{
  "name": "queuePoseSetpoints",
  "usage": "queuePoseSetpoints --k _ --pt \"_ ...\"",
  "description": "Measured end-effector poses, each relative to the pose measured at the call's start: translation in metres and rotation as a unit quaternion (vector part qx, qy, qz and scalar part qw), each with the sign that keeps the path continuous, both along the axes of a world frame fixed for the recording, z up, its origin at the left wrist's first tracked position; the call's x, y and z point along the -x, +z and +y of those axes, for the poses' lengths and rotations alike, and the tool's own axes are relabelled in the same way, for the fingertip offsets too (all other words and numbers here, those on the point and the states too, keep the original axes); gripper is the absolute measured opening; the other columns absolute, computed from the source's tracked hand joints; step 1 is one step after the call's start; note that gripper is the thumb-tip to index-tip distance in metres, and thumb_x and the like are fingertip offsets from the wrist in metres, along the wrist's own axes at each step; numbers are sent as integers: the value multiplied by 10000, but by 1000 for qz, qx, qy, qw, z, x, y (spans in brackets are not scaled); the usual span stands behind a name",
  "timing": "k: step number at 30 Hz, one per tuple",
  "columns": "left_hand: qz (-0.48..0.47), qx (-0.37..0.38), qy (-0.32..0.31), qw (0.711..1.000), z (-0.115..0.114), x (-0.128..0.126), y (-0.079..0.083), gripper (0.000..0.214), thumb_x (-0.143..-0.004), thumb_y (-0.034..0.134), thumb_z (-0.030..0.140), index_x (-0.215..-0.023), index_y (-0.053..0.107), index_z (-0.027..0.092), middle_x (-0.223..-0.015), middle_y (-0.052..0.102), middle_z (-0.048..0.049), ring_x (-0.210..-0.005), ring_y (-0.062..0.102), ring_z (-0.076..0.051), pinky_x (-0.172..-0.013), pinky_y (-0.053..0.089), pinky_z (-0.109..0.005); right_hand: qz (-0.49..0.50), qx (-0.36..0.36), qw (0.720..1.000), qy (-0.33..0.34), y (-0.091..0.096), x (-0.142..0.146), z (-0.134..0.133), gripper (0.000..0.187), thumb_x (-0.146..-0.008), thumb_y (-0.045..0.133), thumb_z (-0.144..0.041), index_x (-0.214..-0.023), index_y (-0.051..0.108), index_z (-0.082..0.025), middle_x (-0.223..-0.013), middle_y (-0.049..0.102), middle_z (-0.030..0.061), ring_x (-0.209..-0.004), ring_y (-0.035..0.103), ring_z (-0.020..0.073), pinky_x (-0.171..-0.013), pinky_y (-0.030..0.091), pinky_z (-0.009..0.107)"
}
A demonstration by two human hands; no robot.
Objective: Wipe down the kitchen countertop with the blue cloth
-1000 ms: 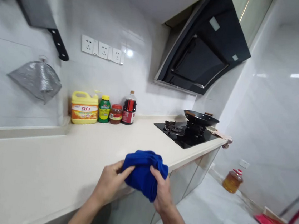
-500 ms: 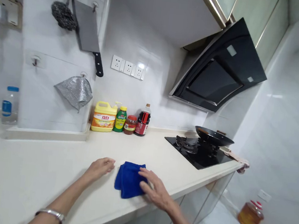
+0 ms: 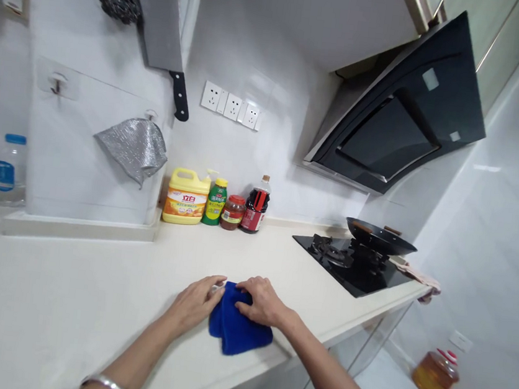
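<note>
A folded blue cloth lies on the pale countertop near its front edge. My right hand rests on the cloth's far side with fingers curled down, pressing it. My left hand touches the cloth's left edge, fingers bent and together against it. A metal bracelet sits on my left wrist.
A yellow detergent jug, a green bottle, a red-lidded jar and a dark sauce bottle stand by the wall. A black hob with a wok is right. A cleaver hangs above; a water bottle stands left.
The cloth went from bunched in both hands above the counter edge to lying on the counter. Both hands have since closed in on it from either side.
</note>
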State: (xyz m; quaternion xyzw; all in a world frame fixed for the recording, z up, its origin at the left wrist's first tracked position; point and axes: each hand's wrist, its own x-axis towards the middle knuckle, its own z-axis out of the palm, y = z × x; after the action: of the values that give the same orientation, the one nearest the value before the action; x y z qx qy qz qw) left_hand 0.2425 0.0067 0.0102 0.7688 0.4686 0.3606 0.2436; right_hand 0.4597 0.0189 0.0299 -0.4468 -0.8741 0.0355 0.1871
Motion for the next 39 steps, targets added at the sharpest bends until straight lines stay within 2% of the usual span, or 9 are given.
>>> queuePoseSetpoints --k 4,9,17,22,26,29,31,34,39 --pt "-7 24 -2 1000 -1 -4 4 542 -851 487 564 -1260 591 224 -1261 655 -97 -1121 616 -266 -1038 450 -421 55 10 997 48 3 -9 12 160 -841 666 -260 -982 730 -219 -967 689 61 -927 614 224 -875 435 363" --pt "-80 69 -13 994 1 -8 4 742 -744 632 615 -1350 516 203 -1133 694 -101 -1014 647 -278 -946 508 -415 196 18 979 46 2 -10 12 199 -945 511 -283 -1082 638 -214 -869 678 17 -763 602 159 -741 459 287" --pt "-179 181 -15 967 0 -2 5 574 -775 596 623 -1084 675 146 -873 739 -52 -784 675 -249 -663 559 -329 323 79 940 80 34 -1 20 360 -825 622 -256 -1179 616 -192 -940 694 22 -817 624 166 -769 484 294" --pt "-80 9 56 995 20 10 64 446 -779 609 567 -1001 756 210 -951 768 -5 -922 690 -281 -830 555 -352 408 124 900 89 67 0 54 238 -699 718 -282 -906 696 -167 -817 699 7 -758 619 166 -738 495 301" --pt "-65 -99 126 985 39 13 136 421 -808 592 497 -1125 718 251 -1150 729 6 -1105 641 -276 -1024 481 -379 523 93 836 135 109 14 70 246 -666 758 -340 -827 650 -188 -794 688 -21 -778 632 150 -809 509 309" --pt "-45 -156 164 973 34 13 166 381 -808 607 438 -1129 715 264 -1151 730 2 -1139 627 -271 -1072 446 -385 547 54 822 151 128 20 63 241 -693 752 -333 -838 621 -192 -806 669 -21 -782 625 136 -817 508 297" --pt "-10 -192 179 965 19 17 161 368 -810 601 423 -1118 721 259 -1154 730 -8 -1107 646 -271 -1059 462 -388 532 17 833 154 122 17 47 192 -741 718 -304 -857 613 -193 -823 661 -13 -785 619 138 -818 504 297" --pt "64 -212 148 964 -18 27 116 374 -831 557 423 -1123 725 260 -1168 723 -24 -1079 669 -272 -1027 499 -389 447 -18 882 149 81 4 6 119 -795 635 -222 -912 628 -195 -884 676 13 -839 626 166 -840 493 313" --pt "201 -20 -24 979 -94 41 35 347 -839 525 307 -1119 721 370 -1177 716 22 -1136 655 -243 -1080 480 -390 258 65 944 195 -3 -20 -76 321 -756 558 -104 -1028 675 -227 -1083 721 52 -1022 649 217 -949 455 356"
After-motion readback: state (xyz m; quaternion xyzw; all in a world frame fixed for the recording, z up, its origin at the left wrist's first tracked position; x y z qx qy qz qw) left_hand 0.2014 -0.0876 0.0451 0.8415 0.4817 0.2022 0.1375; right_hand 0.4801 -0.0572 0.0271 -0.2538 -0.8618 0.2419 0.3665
